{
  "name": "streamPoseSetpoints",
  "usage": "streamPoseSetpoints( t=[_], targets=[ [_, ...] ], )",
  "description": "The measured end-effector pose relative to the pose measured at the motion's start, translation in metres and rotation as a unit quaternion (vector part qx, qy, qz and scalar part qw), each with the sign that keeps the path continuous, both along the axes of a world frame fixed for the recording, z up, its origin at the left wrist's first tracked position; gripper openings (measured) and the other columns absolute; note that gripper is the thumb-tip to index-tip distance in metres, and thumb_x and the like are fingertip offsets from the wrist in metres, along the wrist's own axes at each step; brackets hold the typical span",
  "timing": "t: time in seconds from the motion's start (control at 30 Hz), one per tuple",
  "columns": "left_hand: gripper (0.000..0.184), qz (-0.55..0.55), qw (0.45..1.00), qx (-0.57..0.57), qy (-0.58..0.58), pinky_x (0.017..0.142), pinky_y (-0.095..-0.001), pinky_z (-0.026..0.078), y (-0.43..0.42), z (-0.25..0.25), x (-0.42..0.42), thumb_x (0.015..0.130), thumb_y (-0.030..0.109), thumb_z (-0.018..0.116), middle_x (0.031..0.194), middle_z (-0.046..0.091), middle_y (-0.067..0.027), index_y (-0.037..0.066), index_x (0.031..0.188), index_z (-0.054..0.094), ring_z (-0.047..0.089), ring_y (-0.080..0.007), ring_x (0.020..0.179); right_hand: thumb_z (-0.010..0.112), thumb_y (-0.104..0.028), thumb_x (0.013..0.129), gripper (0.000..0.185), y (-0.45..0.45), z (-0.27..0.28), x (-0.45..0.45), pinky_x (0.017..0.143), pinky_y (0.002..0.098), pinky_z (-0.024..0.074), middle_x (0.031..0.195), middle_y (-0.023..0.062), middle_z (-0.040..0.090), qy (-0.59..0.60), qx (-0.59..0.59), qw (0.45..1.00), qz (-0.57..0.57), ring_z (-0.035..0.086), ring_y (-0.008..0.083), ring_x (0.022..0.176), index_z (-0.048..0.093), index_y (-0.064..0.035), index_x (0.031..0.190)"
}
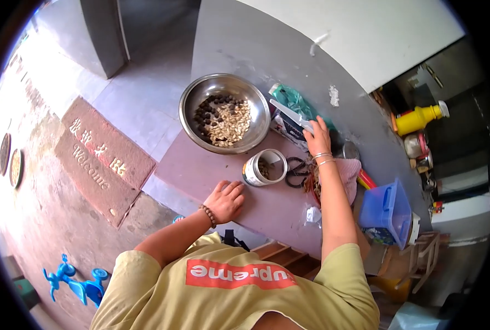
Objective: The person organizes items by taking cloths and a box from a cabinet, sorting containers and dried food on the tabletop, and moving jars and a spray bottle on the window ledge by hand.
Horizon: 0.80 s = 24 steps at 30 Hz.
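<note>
Shirt (223, 300), left hand (224, 201) on table (195, 170), right (317, 137) holding utensil (290, 113)

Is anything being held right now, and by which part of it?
The right hand appears to hold a long, pale, knife-shaped tool by its near end, the other end pointing away. The left hand holds nothing.

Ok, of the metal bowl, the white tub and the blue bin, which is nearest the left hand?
The white tub, just beyond the left hand; the metal bowl sits farther off, and the blue bin is past the right forearm.
</note>
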<state>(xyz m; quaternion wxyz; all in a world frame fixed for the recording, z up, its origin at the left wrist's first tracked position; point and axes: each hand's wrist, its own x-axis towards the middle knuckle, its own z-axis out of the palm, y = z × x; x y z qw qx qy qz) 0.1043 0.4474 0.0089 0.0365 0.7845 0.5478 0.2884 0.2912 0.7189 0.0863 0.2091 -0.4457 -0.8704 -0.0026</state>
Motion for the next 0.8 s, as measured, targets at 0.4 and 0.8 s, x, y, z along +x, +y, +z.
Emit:
streamPoseSetpoints(
  t=[0.4, 0.8],
  targets=[
    [0.024, -0.011, 1.0, 0.017, -0.003, 0.088, -0.0402, 0.031, -0.001, -0.006, 0.0, 0.067, 0.021, 0.056, 0.107, 0.049, -0.0131, 0.005, 0.084, 0.051, 0.042, -0.025, 0.106, 0.063, -0.007, 0.062, 0.027, 0.026, 0.006, -0.013, 0.076, 0.0373, 0.043, 0.089, 0.0156, 0.056, 0.051, 0.017, 0.998, -0.044, 0.053, 0.0338, 0.083, 0.057, -0.0016, 0.088],
    [0.021, -0.022, 1.0, 0.01, -0.001, 0.088, -0.0401, 0.031, 0.0, -0.004, 0.0, 0.069, 0.02, 0.055, 0.108, 0.049, -0.0127, 0.005, 0.083, 0.051, 0.041, -0.0247, 0.107, 0.06, -0.003, 0.067, 0.017, -0.076, 0.049, 0.059, 0.058, 0.0241, 0.0395, 0.07, 0.0008, 0.051, 0.413, -0.085, 0.902, -0.098, 0.047, 0.0099, 0.062, 0.052, -0.0034, 0.081]
  ],
)
